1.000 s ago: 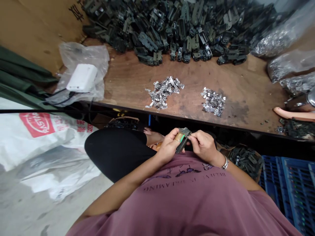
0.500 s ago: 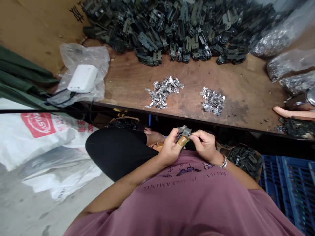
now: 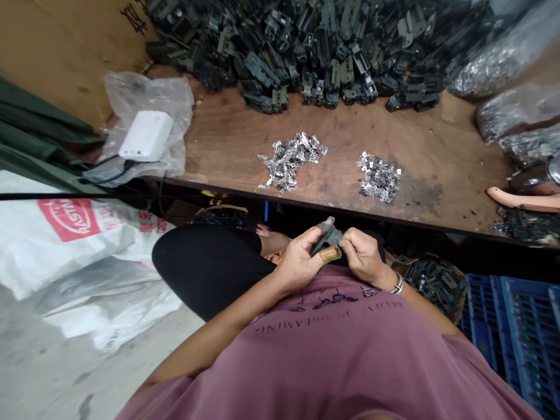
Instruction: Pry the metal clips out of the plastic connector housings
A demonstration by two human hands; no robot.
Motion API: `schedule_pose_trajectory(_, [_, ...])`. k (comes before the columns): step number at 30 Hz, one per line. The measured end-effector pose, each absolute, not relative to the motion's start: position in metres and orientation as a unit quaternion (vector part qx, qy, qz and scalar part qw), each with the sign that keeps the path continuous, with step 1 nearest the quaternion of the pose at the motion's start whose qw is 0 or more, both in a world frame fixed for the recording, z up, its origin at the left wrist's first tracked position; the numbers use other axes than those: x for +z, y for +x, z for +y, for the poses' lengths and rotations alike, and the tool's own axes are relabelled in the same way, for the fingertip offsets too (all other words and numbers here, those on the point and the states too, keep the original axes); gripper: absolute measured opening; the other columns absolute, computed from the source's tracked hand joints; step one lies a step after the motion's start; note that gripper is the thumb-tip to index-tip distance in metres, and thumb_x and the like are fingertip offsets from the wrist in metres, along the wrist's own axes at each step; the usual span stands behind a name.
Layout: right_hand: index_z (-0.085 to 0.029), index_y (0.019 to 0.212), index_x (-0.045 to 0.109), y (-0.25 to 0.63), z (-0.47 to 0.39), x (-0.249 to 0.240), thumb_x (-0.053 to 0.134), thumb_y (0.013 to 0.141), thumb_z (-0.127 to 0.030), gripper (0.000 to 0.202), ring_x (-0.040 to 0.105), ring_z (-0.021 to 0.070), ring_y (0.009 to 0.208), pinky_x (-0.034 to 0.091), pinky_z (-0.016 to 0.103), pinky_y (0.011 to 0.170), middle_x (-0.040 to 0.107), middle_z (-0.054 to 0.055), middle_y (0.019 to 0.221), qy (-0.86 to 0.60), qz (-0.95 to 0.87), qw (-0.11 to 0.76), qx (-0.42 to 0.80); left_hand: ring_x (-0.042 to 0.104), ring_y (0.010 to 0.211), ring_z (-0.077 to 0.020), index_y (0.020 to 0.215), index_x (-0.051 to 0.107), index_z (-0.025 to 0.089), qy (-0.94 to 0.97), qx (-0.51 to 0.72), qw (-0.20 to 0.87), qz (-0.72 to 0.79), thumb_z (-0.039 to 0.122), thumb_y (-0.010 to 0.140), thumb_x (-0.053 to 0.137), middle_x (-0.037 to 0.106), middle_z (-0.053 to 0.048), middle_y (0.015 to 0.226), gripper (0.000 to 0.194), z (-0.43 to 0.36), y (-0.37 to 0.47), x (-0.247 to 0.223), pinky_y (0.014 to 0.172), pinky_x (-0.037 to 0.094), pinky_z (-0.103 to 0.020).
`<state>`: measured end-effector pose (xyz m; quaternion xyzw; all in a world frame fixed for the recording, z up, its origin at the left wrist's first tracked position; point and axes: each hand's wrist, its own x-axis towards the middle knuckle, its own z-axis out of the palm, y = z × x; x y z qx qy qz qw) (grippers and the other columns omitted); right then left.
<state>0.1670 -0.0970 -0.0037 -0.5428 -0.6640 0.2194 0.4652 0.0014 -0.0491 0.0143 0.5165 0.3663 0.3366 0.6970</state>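
My left hand [image 3: 301, 259] is closed round a dark grey plastic housing [image 3: 331, 238], held above my lap just below the table edge. A brown-yellow cover wraps the left thumb, which presses along the housing's near side. My right hand [image 3: 362, 254] pinches at the housing's right end; whatever sits between its fingertips is hidden. On the wooden table [image 3: 227, 146] beyond lie two piles of small shiny metal clips, a left pile [image 3: 291, 160] and a right pile [image 3: 380, 178].
A large heap of dark plastic housings [image 3: 306, 52] covers the table's back. At left a white box [image 3: 146, 135] with cables rests on clear plastic. Plastic bags of metal parts [image 3: 485, 70] stand at right. Below are a box of housings [image 3: 437, 286] and blue crates [image 3: 531, 326].
The housing has turned in my left hand, its far end now pointing up and right. My left thumb has shifted right, and my right fingers have closed tighter at the housing's end.
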Motion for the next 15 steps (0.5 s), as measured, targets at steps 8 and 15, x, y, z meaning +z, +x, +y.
schedule_pose_trajectory(8, [-0.021, 0.057, 0.041, 0.165, -0.092, -0.019, 0.068, 0.076, -0.061, 0.052, 0.041, 0.0082, 0.042, 0.034, 0.021, 0.042, 0.047, -0.005, 0.048, -0.526, -0.460, 0.525, 0.486, 0.066, 0.088, -0.0209, 0.114, 0.070, 0.018, 0.513, 0.296, 0.726, 0.348, 0.028, 0.072, 0.078, 0.072, -0.009, 0.103, 0.043, -0.048, -0.002, 0.023, 0.076, 0.053, -0.029])
schedule_pose_trajectory(15, [-0.019, 0.079, 0.055, 0.175, -0.094, -0.034, 0.062, 0.080, -0.063, 0.044, 0.041, 0.0081, 0.046, 0.033, 0.021, 0.043, 0.050, -0.004, 0.060, -0.509, -0.402, 0.554, 0.522, 0.063, 0.055, -0.0163, 0.101, 0.071, 0.009, 0.317, 0.246, 0.875, 0.271, 0.044, 0.076, 0.070, 0.073, -0.013, 0.080, 0.043, -0.043, -0.004, 0.008, 0.050, 0.050, -0.026])
